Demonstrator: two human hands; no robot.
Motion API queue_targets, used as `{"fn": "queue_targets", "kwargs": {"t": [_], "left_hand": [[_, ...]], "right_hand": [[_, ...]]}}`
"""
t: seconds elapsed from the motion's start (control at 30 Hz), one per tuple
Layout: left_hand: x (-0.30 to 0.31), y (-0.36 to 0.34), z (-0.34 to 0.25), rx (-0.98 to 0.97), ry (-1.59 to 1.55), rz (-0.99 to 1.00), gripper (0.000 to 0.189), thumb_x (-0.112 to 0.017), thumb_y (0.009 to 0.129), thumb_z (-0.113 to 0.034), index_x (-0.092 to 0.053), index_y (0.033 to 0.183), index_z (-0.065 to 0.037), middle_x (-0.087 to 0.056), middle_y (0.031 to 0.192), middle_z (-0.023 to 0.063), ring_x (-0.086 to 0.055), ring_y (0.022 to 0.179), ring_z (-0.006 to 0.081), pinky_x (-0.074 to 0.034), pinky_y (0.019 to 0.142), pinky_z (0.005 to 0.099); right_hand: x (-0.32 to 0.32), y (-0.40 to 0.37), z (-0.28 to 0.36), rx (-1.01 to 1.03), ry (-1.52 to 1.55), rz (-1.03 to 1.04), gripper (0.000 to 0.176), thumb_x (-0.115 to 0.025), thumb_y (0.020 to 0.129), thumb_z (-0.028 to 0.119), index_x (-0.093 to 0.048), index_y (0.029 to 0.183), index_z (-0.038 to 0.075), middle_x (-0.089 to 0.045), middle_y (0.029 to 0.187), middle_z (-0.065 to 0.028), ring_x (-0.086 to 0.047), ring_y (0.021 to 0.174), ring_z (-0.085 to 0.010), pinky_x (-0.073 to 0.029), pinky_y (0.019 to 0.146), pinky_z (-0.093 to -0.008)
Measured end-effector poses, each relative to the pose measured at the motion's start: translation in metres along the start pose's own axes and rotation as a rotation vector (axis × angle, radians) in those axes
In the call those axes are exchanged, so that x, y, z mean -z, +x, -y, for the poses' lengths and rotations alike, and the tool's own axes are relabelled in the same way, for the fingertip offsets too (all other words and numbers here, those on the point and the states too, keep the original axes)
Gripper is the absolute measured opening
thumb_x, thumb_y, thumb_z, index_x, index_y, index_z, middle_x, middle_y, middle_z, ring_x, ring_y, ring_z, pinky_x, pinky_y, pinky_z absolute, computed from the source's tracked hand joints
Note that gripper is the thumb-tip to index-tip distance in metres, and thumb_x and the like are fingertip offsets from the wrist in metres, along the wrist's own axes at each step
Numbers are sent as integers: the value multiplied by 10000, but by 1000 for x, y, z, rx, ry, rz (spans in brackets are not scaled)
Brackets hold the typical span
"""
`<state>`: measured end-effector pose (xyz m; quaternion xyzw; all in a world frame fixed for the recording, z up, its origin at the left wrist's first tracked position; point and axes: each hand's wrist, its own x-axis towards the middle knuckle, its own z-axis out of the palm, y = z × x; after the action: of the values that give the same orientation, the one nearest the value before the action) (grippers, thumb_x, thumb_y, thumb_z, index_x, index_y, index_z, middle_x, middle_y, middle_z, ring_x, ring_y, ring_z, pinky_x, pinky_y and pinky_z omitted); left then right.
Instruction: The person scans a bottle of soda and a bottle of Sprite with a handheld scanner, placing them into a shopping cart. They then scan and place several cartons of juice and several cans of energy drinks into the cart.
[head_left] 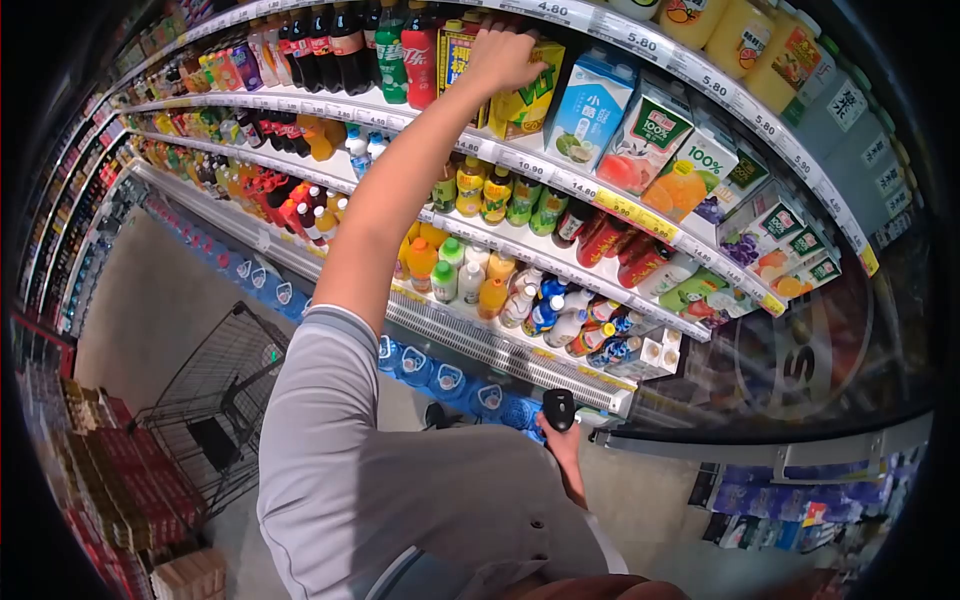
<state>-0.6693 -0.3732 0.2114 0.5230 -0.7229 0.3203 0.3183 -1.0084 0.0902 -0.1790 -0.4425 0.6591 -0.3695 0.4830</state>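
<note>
Here, a tall chiller (560,180) of drinks fills the view, its shelves running behind and below both hands. A wire cart (215,400) stands on the floor well to the left of the right hand (568,450), far beneath the raised arm.

Left hand (505,60): raised to an upper shelf, fingers curled over the top of a yellow carton (530,100) and closed on it. The carton stands at the shelf front, directly under the hand, and leans a little. Just to the right of the hand is a blue carton (590,105), touching the yellow one, and beyond it a row of juice cartons (645,135). To the left of the hand stand cola bottles (340,45) on the same shelf. Below the hand, one shelf down, stand small yellow and green bottles (480,190).

Right hand: held low, near the chiller's foot, well apart from the left hand. It is wrapped around a black device (558,408), whose top stands clear above the fingers; what kind of device cannot be told. Blue water jugs (450,380) lie in a row just to the left of this hand, at floor level.
</note>
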Motion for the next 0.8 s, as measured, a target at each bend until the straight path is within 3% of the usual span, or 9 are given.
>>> {"fn": "queue_targets", "kwargs": {"t": [0.1, 0.13, 0.23, 0.37, 0.4, 0.53, 0.63, 0.67, 0.8], "left_hand": [[-6, 12, 13, 101, -274, 174, 497, -748, 813, -486, -700, 1241, -238, -735, 996, 125, -690, 954, 301, -513, 925, 439], [-13, 13, 18, 35, -239, 78, 494, -772, 797, -481, -700, 1241, -276, -736, 959, 106, -709, 887, 281, -550, 834, 415], [-10, 21, 33, 32, -424, 269, 514, -817, 782, -421, -695, 1261, -280, -735, 952, 108, -710, 904, 259, -549, 866, 393], [-19, 38, 54, -131, -872, 447, 631, -860, 779, -274, -631, 1352, -142, -711, 1179, 132, -662, 1074, 254, -511, 945, 350], [-19, 47, 57, -153, -802, 573, 666, -852, 782, -226, -594, 1378, -78, -670, 1277, 131, -620, 1170, 266, -476, 1002, 344], [-22, 67, 61, -185, -827, 755, 629, -820, 799, -151, -586, 1378, -73, -643, 1329, 133, -581, 1235, 270, -444, 1050, 347], [-19, 70, 61, -190, -827, 758, 629, -828, 795, -176, -589, 1364, -54, -643, 1327, 133, -581, 1235, 277, -447, 1041, 347], [-28, 72, 65, -255, -781, 738, 642, -823, 801, -220, -580, 1386, -118, -663, 1308, 147, -617, 1195, 292, -449, 1033, 355], [22, 57, 52, -215, -626, 752, 727, -835, 783, -306, -543, 1436, -177, -669, 1289, 181, -642, 1166, 325, -483, 1014, 379]], "right_hand": [[-13, -6, 7, -12, -1, -42, 162, -807, 868, 178, -742, 881, 30, -716, 748, -16, -634, 622, -85, -494, 563, -260], [-18, -9, 10, -15, -22, -63, 171, -810, 867, 191, -746, 883, 33, -719, 750, -16, -637, 626, -86, -498, 567, -261], [-31, -16, 13, -89, -55, -103, 197, -817, 860, 220, -755, 897, 37, -725, 756, -15, -644, 648, -84, -508, 596, -266], [-53, -24, 16, -87, 7, -148, 221, -825, 850, 239, -761, 907, 35, -726, 759, -15, -648, 666, -88, -513, 626, -272], [-57, -27, 23, -67, 16, -157, 223, -827, 846, 235, -761, 912, 33, -728, 764, -16, -648, 670, -91, -512, 634, -273], [-73, -35, 25, -71, 51, -223, 235, -839, 833, 230, -760, 921, 26, -727, 778, -18, -641, 671, -94, -506, 635, -279], [-77, -36, 19, -94, 77, -272, 233, -846, 829, 222, -760, 922, 26, -724, 777, -19, -638, 673, -90, -501, 630, -275], [-79, -36, 17, -119, 80, -280, 227, -847, 829, 216, -761, 920, 25, -721, 774, -20, -636, 674, -88, -497, 625, -271], [-85, -40, 24, -132, 152, -283, 194, -837, 839, 174, -736, 878, 13, -688, 754, 7, -600, 680, -79, -484, 631, -275]]}}
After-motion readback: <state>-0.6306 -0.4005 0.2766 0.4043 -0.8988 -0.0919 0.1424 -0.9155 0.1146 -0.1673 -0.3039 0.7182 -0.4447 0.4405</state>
